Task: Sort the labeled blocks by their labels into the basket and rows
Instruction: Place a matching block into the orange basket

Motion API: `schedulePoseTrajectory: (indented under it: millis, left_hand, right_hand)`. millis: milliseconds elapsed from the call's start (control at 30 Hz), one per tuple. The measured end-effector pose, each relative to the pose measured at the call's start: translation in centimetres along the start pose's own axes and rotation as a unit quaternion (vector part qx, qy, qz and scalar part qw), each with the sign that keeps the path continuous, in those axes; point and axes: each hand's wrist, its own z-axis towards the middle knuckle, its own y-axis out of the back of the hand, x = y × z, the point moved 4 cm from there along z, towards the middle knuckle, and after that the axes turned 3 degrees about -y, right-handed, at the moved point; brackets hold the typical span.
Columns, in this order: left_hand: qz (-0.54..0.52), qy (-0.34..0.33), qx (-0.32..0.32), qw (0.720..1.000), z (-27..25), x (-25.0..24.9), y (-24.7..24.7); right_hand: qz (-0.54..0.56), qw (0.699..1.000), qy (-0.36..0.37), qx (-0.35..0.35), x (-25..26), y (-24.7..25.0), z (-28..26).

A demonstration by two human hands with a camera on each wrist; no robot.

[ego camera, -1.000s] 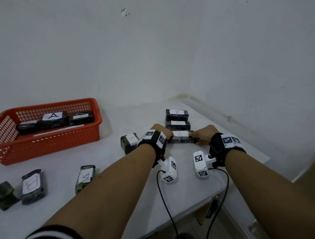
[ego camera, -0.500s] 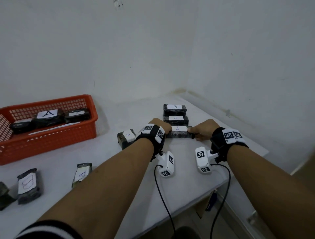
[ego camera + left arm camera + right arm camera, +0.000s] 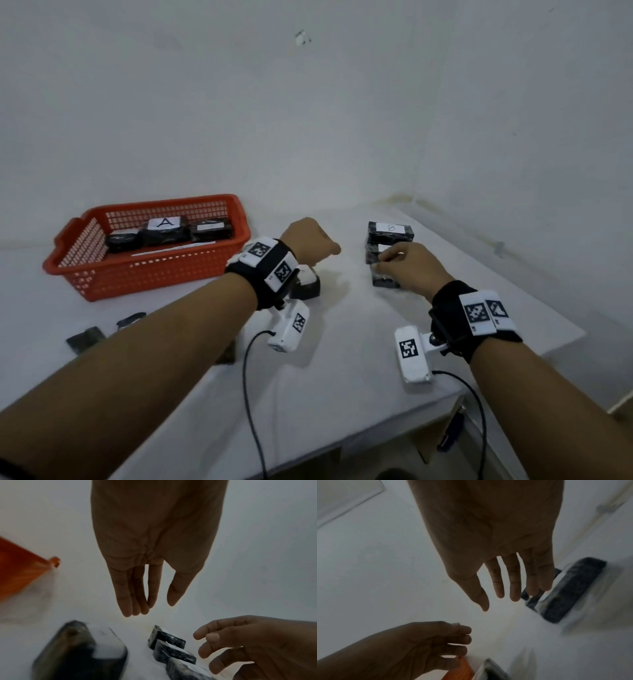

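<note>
Three dark wrapped blocks form a row at the table's right: a B-labeled block (image 3: pixel 390 231) farthest, a middle block (image 3: pixel 374 253), and a near block (image 3: pixel 383 282). My right hand (image 3: pixel 394 263) hovers over the two nearer ones, fingers loose, holding nothing; it looks the same in the right wrist view (image 3: pixel 500 604). My left hand (image 3: pixel 310 240) is raised above a separate white-labeled block (image 3: pixel 306 286) and is empty, its fingers (image 3: pixel 130 601) hanging straight. The orange basket (image 3: pixel 144 274) at the left holds several blocks, one labeled A (image 3: pixel 164 224).
Two more dark blocks (image 3: pixel 85 342) (image 3: pixel 132 318) lie near the front left, partly hidden by my left forearm. The table's right edge (image 3: pixel 548 346) runs close behind my right wrist. White walls meet at a corner behind the row.
Both hands have let go of the near A block in the row and lifted. The left hand moved left, over the separate block; the right stays above the row.
</note>
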Motion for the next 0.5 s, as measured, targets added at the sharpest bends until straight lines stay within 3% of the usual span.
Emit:
schedulePoseTrajectory:
  millis: [133, 267, 500]
  left_hand:
    - [0.09, 0.0, 0.005, 0.996, -3.3, 3.5, 3.6]
    - [0.154, 0.041, 0.022, 0.987, -6.6, 8.3, 6.1]
    - [0.168, 0.109, 0.035, 0.979, -10.8, 13.4, 6.7]
  right_hand:
    - [0.005, 0.996, 0.045, 0.079, 4.2, -4.5, -3.3]
    - [-0.015, 0.984, 0.082, 0.156, 8.0, -9.7, -6.4]
    - [-0.069, 0.959, 0.104, 0.255, 11.5, -16.2, -9.1]
